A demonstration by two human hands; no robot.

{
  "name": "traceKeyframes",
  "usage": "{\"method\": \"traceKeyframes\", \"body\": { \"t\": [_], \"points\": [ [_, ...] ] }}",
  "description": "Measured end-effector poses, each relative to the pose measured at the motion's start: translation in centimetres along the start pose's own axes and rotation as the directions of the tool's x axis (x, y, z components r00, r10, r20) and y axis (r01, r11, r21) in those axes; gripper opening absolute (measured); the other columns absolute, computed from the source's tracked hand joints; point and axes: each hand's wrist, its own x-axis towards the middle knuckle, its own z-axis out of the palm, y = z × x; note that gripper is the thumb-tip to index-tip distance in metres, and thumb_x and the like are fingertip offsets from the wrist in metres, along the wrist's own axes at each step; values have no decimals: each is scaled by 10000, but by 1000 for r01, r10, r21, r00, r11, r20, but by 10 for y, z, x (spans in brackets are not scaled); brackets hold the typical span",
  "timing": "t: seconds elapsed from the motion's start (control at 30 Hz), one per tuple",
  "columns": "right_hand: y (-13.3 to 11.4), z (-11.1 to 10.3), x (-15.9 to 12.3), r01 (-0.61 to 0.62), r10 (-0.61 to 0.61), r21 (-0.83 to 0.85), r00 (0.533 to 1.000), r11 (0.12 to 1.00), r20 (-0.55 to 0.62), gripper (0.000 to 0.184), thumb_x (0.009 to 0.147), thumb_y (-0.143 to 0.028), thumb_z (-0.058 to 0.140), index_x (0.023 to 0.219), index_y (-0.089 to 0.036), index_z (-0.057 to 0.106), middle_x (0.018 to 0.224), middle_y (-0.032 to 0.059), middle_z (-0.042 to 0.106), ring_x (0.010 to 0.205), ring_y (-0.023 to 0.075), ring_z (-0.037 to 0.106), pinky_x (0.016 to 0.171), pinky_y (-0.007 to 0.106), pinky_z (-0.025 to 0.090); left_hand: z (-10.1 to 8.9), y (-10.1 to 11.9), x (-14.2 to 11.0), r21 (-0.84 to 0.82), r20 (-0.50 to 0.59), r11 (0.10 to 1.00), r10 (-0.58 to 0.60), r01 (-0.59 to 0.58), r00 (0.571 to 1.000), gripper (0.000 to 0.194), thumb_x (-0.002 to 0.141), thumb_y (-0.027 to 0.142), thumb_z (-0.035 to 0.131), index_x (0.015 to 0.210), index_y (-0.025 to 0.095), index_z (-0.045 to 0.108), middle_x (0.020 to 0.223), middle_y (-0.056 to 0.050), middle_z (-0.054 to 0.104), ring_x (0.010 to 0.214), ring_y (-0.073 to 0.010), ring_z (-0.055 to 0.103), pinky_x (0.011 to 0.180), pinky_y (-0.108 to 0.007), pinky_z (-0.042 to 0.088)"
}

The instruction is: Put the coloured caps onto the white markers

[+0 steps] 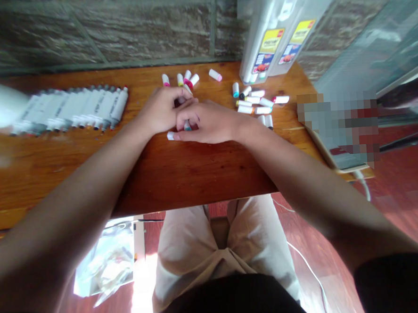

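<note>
My left hand [164,110] and my right hand [212,122] meet above the middle of the wooden table, fingers curled and touching. Inside the curl of my right hand shows the teal end of a small piece that looks like a marker cap [187,125]. The left fingers are closed, and what they hold is hidden. Just behind the hands lie several white marker caps [195,79] with pink, red and yellow ends. More caps [253,99] with mixed coloured ends are scattered to the right of my right hand.
A row of markers [73,109] lies side by side at the left. Two clear plastic marker cases [268,35] stand at the back right against the brick wall [144,30]. A blurred-out flat device [338,129] rests at the table's right edge, with a white cable [364,184].
</note>
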Motion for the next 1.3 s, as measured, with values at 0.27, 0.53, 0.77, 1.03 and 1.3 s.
{"method": "traceKeyframes", "body": {
  "t": [0.27,0.53,0.77,1.03,1.3],
  "points": [
    [1,0,0,2,-2,0,1000,1000,8,262,990,-387,661,882,-149,676,832,4,641,758,120,513,737,282,376,0,-3,0,-24,3,1000,3,-3,1000,284,933,442,599,970,214,763,895,-29,775,833,-163,688,844,-290,539],
    [2,2,1,16,-16,-17,1000,1000,4,262,989,-394,658,892,-150,673,838,9,649,767,124,519,742,281,383,2,-4,1,-38,-35,999,5,-7,999,317,916,437,600,918,159,750,828,-38,755,763,-151,658,755,-277,512],
    [1,1,1,19,-19,-28,1000,999,4,256,985,-378,666,864,-152,652,833,13,646,785,133,538,736,288,382,0,-1,1,-43,-20,999,14,-15,1000,318,897,459,598,920,181,750,836,-33,752,773,-149,642,762,-278,503],
    [-5,-1,2,0,1,-89,1000,996,12,234,974,-358,659,841,-169,625,851,18,670,875,157,597,786,302,425,-1,3,0,-69,-8,997,-22,21,1000,333,831,519,596,878,221,738,856,-45,747,782,-170,641,798,-318,519],
    [-38,-14,-8,-118,122,-44,986,992,115,334,918,-313,710,713,-180,483,940,18,653,1161,216,592,971,305,447,-7,23,-10,38,56,999,6,-8,998,642,668,541,514,1054,79,738,935,-77,649,1044,-335,686,964,-515,479]
  ]
}}
